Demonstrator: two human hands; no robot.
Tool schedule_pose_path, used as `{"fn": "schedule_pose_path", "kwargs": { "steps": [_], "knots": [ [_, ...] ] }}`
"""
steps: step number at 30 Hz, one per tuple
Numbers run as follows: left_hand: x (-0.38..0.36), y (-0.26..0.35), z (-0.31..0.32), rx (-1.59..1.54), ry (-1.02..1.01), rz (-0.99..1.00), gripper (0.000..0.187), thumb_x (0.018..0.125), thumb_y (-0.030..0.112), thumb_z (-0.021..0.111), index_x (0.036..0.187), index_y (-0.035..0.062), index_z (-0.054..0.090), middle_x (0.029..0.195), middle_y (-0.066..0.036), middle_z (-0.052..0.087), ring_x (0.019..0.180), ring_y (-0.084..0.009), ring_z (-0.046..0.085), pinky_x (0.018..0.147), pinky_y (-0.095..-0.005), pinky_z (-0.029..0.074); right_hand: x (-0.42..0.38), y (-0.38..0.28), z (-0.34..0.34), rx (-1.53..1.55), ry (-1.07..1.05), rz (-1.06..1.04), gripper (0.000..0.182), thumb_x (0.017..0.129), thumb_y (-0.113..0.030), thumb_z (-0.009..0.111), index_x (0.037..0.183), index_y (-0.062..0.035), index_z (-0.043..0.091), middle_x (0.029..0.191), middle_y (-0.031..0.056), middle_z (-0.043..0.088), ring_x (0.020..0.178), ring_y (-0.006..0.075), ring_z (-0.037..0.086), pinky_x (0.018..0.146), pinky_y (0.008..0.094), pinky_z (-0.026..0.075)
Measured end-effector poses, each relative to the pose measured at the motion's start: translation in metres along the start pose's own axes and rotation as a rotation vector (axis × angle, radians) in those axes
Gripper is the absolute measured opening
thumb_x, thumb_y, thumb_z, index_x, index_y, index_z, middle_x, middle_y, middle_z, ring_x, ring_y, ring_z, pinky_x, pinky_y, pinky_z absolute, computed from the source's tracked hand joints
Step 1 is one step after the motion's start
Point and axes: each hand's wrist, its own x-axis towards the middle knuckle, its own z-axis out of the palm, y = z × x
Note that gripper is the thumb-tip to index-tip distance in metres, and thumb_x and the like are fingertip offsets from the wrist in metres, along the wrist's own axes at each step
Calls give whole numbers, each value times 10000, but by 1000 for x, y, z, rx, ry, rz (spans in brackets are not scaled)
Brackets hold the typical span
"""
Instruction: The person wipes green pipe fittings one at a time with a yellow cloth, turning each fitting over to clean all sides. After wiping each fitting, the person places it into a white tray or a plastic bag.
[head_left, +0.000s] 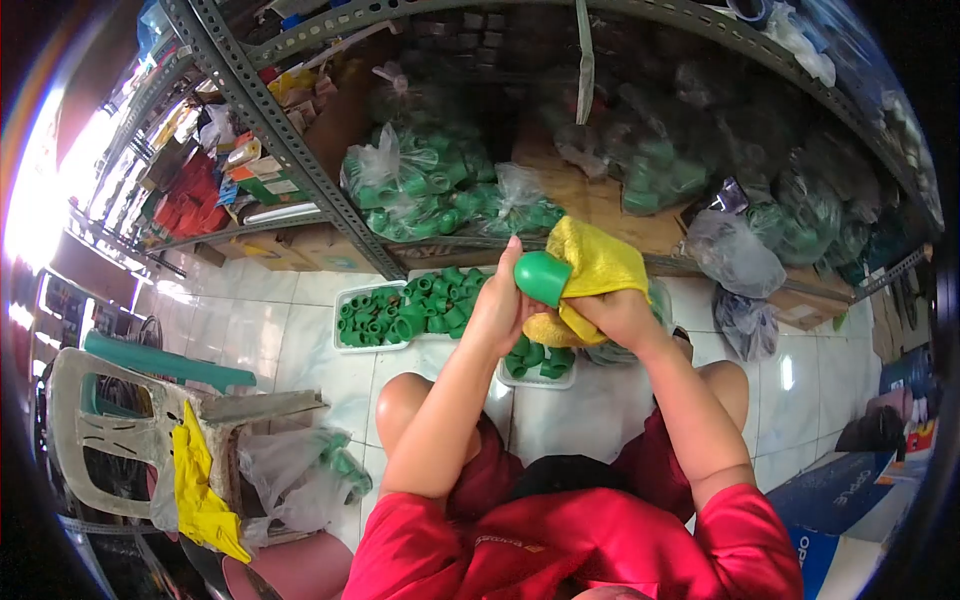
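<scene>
1. Left hand (497, 305) – closed around a green plastic pipe elbow fitting (541, 277), held up in front of the chest, above the white tiled floor (300, 340).
2. Right hand (618, 315) – closed on a yellow cleaning cloth (593, 262), pressed and wrapped against the fitting's far side; wiping judged under way, this piece not yet set down.
3. White rectangular tray of green fittings (372, 318) – on the floor just ahead of the knees, full; a second white tray (538, 370) lies below the hands, holding only a few pieces. Which tray holds wiped stock and which unwiped – cannot tell.
4. Clear plastic bags of green fittings (430, 185) – stacked on the grey slotted-steel shelf (270, 130); judged a large stock left untouched.
5. Hidden or unclear: fitting's right half covered by cloth; second tray mostly masked by forearms; fingertips of right hand buried in cloth; shelf bags at right dim, contents hard to make out; picture edges curved and dark.
</scene>
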Motion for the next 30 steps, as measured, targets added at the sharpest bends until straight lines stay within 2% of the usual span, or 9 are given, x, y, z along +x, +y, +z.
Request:
{"fn": "schedule_pose_path", "kwargs": {
  "steps": [2, 8, 10, 12, 14, 17, 22, 28, 30],
  "knots": [
    [-11, 10, 18, 288, 243, 50, 521, 891, 502, 346, 862, 27, 560, 771, -63, 591, 637, -148, 535, 648, -269, 437, -1, 5, 3, -126, 23, -107, 399, 736, -170, 664, 1082, -25, 532, 1057, 96, 569, 970, 238, 543, 840, 341, 414],
    [-4, -7, 6, 613, 167, 175, 545, 901, 491, 338, 999, -20, 500, 844, -57, 521, 752, -154, 453, 715, -259, 387, 3, 1, -5, -279, 37, -140, 320, 726, -207, 624, 994, -37, 583, 951, 133, 609, 886, 298, 572, 774, 360, 440],
    [2, -6, -4, 959, 92, 551, 542, 910, 488, 314, 933, -23, 491, 788, -62, 505, 717, -152, 452, 684, -265, 388, 3, 3, -9, -239, 3, -49, 296, 724, -218, 615, 957, -39, 595, 918, 137, 617, 862, 304, 577, 754, 364, 447],
    [1, -5, -5, 1008, 155, 466, 537, 912, 487, 306, 905, -22, 476, 700, -79, 474, 685, -168, 463, 659, -281, 392, 3, 13, -9, -369, 73, 41, 277, 720, -235, 612, 907, -31, 596, 893, 141, 620, 847, 301, 582, 737, 372, 452],
    [3, -3, -8, 853, 194, 178, 534, 905, 490, 327, 881, -17, 494, 657, -97, 473, 653, -195, 471, 651, -310, 399, 2, 14, -5, -483, 102, -4, 278, 715, -252, 613, 905, -50, 604, 887, 128, 617, 840, 305, 576, 728, 376, 451],
    [0, 3, -8, 830, 139, 120, 530, 897, 485, 355, 850, -17, 517, 650, -128, 489, 652, -230, 482, 663, -335, 405, 0, 10, -1, -740, 139, -355, 290, 687, -227, 650, 922, -64, 601, 902, 97, 607, 830, 294, 568, 717, 375, 453],
    [-3, 0, -3, 1055, 167, 375, 494, 888, 443, 402, 891, -30, 543, 764, -170, 554, 747, -274, 530, 717, -340, 409, -8, 31, 6, -808, 43, -372, 243, 741, -251, 605, 924, -93, 594, 903, 91, 601, 818, 294, 568, 698, 383, 451],
    [3, 1, -3, 1040, -2, 533, 356, 900, 294, 432, 1092, 5, 509, 990, -147, 559, 953, -243, 514, 852, -314, 374, 2, 43, 13, -655, 4, -37, 314, 755, -314, 608, 952, -70, 583, 888, 106, 610, 796, 250, 585, 692, 359, 453],
    [2, 1, -3, 1012, -71, 565, 331, 915, 239, 412, 1158, 28, 493, 1046, -104, 555, 1013, -200, 488, 910, -292, 346, 3, 32, 19, 288, 57, 463, 295, 790, -292, 613, 976, -66, 581, 888, 56, 607, 796, 160, 580, 672, 312, 459]
  ]
}}
